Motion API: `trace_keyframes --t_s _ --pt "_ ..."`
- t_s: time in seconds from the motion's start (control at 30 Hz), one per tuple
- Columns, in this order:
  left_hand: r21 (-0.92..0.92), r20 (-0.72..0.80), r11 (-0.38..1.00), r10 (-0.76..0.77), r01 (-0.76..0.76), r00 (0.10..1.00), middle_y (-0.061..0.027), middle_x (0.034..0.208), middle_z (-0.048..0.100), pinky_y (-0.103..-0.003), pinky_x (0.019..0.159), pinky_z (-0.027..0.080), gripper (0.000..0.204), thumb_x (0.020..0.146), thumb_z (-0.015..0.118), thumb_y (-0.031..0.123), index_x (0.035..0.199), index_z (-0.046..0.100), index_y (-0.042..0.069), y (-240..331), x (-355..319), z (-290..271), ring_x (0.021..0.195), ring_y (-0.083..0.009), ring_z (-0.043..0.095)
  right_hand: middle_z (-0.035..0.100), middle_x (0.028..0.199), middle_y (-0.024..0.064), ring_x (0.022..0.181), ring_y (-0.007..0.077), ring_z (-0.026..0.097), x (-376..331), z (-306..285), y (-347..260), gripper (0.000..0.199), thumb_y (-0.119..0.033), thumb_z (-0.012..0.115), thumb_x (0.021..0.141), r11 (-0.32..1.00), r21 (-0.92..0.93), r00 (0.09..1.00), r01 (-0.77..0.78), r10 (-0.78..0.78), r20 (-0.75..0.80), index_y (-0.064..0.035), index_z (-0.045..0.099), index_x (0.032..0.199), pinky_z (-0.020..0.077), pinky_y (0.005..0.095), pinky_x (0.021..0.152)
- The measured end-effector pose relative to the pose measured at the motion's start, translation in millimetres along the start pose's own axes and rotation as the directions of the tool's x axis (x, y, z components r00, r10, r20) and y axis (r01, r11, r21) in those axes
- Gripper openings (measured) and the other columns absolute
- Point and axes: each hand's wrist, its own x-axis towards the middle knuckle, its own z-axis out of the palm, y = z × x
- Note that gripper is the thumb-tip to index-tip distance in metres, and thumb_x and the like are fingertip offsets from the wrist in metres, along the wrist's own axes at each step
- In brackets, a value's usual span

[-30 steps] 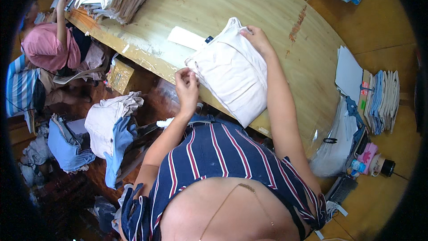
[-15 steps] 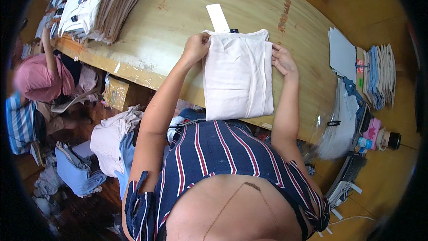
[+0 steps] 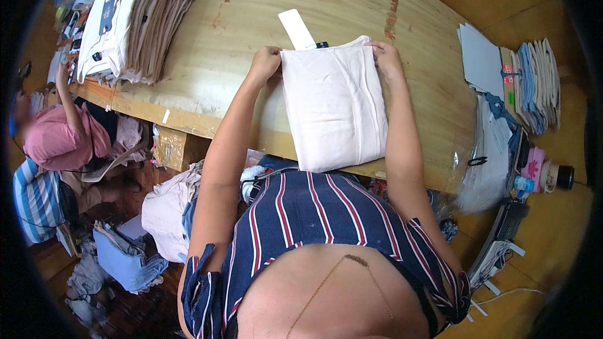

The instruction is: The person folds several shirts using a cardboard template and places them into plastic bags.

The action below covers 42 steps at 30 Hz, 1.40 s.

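Note:
A pale pink folded garment [image 3: 333, 107] lies flat on the wooden table, its near end at the table edge in front of me. My left hand [image 3: 266, 63] pinches its far left corner, with the fingers closed on the cloth. At the far right corner my right hand [image 3: 386, 59] grips the fold between thumb and fingers. A blank white card [image 3: 295, 29] sticks out beyond the far edge, beside a small dark label [image 3: 322, 44] at the neckline.
A tall stack of folded garments [image 3: 135, 31] stands at the table's far left. Papers [image 3: 480, 56] and more folded clothes [image 3: 537, 88] lie on the right. At left, a person in pink [image 3: 66, 135] sits near cloth piles [image 3: 125, 254] on the floor.
My right hand has moved from the garment's right side up to its far right corner and taken hold. The far edge now lies straighter. My view has shifted slightly.

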Motion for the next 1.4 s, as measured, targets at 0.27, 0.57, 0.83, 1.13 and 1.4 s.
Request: trace_keyframes --t_s 0.27,0.57,0.83,1.13,1.4 --pt "0.265 -0.078 0.942 0.232 -0.205 0.969 -0.0118 0.071 0.061 -0.028 0.055 0.043 0.02 0.078 0.045 0.006 0.086 0.06 -0.006 20 51 9 0.059 -0.0137 0.053 0.059 0.079 0.0133 0.064 0.0275 0.056 -10 12 -5 0.014 -0.009 0.057 0.075 0.839 -0.523 0.921 0.151 -0.311 -0.233 -0.0012 0.058 0.085 0.0443 0.036 0.061" --pt "0.547 -0.096 0.775 0.433 -0.316 0.896 -0.0198 0.074 0.06 -0.034 0.062 0.045 0.021 0.07 0.047 0.003 0.085 0.061 -0.001 29 59 11 0.066 -0.0273 0.059 0.056 0.084 0.013 0.077 0.0295 0.055 -35 42 -21 0.017 -0.015 0.054 0.076 0.71 -0.56 0.881 0.426 -0.467 0.078 -0.0095 0.062 0.09 0.0437 0.0356 0.069" --pt "0.455 0.41 0.246 0.796 -0.856 0.446 -0.0076 0.08 0.055 -0.035 0.068 0.039 0.016 0.064 0.052 -0.001 0.078 0.055 0.006 69 -72 88 0.082 -0.0259 0.05 0.056 0.085 0.0126 0.079 0.0301 0.055 -8 42 -7 0.02 -0.02 0.053 0.077 0.699 -0.528 0.849 0.482 -0.521 0.086 -0.0157 0.064 0.093 0.0442 0.037 0.07" --pt "0.651 0.395 0.089 0.808 -0.754 0.437 -0.0064 0.076 0.052 -0.033 0.065 0.039 0.012 0.074 0.055 0.018 0.079 0.053 0.008 37 -168 88 0.078 -0.0194 0.05 0.058 0.084 0.0149 0.079 0.0272 0.057 -44 23 -22 0.016 -0.012 0.057 0.075 0.792 -0.343 0.842 0.505 -0.539 -0.005 -0.0043 0.059 0.088 0.0439 0.034 0.067" --pt "0.572 0.067 0.599 0.647 -0.56 0.76 -0.0102 0.054 0.053 -0.034 0.044 0.043 0.02 0.07 0.065 0.02 0.066 0.051 0.006 -20 -192 125 0.047 -0.0249 0.053 0.06 0.061 0.0043 0.052 0.0073 0.052 -201 -4 24 0.014 -0.012 0.061 0.076 0.997 -0.05 0.987 -0.065 0.072 0.146 -0.0001 0.059 0.083 0.0416 0.0211 0.05"
